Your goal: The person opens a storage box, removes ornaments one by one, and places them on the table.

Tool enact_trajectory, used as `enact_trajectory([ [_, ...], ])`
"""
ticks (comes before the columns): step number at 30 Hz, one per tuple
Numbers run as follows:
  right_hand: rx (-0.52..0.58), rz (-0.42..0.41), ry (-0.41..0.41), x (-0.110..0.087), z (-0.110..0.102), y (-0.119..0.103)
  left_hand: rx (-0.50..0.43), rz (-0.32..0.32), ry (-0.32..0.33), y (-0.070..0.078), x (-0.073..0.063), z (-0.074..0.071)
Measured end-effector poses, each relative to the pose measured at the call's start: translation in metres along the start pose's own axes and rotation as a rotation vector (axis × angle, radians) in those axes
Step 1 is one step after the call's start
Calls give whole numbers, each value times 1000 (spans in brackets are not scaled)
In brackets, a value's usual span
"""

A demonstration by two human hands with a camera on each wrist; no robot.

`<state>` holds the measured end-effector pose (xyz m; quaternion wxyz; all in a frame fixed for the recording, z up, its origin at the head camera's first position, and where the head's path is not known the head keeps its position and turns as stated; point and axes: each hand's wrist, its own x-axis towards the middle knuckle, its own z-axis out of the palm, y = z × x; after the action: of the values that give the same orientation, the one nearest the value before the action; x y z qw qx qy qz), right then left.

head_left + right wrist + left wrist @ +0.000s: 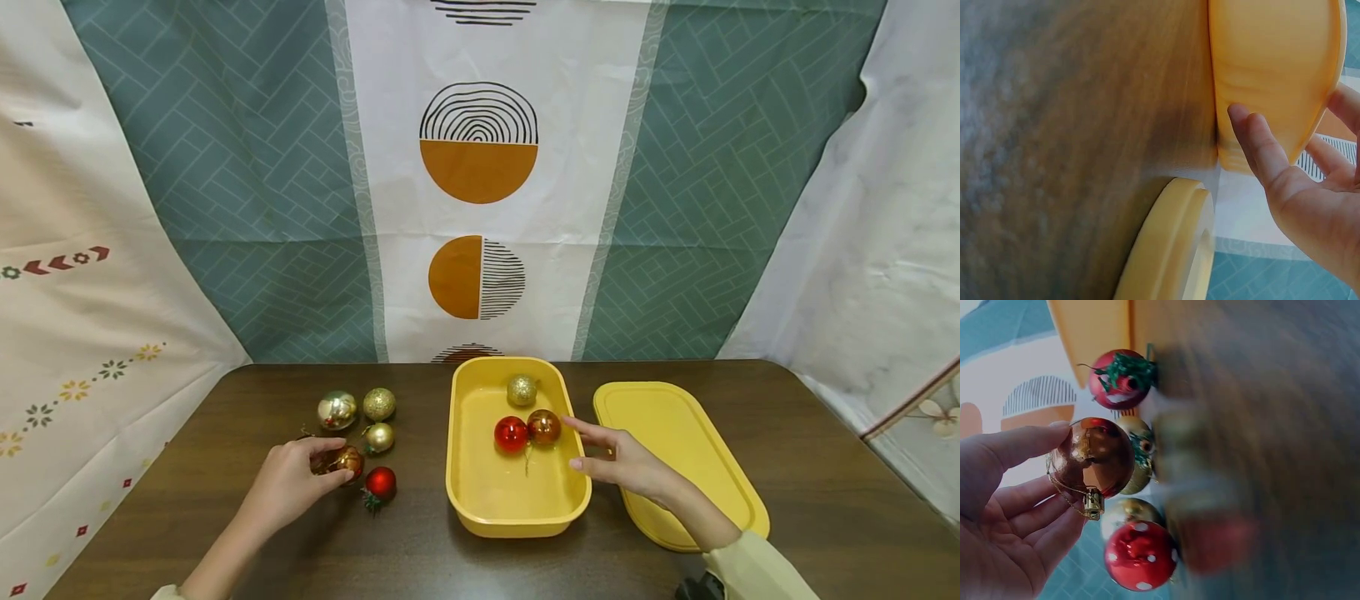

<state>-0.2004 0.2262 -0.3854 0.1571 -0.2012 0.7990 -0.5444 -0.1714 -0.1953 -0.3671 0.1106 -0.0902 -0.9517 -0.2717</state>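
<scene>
the left hand (288, 482) is holding a copper christmas bauble (348, 461) in a narrow pinch between thumb and fingertips; whether the bauble is touching the wooden table (360, 558) cannot be told. the most important relation, by judgement, is sideways: the yellow plastic box (480, 504) is lying to the right of this bauble, a clear gap apart, and its long axis is running away from the person. the bauble is round, so only its gold cap (1093, 503) and cord are giving it a direction. the left hand is having the bauble, while the right hand (626, 460) is resting at the right wall of the box, with fingers loosely spread about the rim; how firmly they are pressing cannot be told. between the held bauble and the box, 1 red bauble with green tinsel (380, 483) is sitting on the table, somewhat nearer to the person. inside the box, 3 baubles are lying: 1 glittery gold bauble (522, 390), 1 plain red bauble (511, 434) and 1 amber bauble (544, 427), the last 2 sitting side by side.
</scene>
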Motion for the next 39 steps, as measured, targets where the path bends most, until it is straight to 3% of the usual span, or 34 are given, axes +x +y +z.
enact_trajectory([
  [12,-1,5,2,0,1,-1,19,-14,-58,-13,3,4],
  [25,-47,12,17,0,0,-2,7,-10,-97,-15,5,3],
  [39,15,28,0,0,2,-3,15,-22,-82,-14,3,4],
])
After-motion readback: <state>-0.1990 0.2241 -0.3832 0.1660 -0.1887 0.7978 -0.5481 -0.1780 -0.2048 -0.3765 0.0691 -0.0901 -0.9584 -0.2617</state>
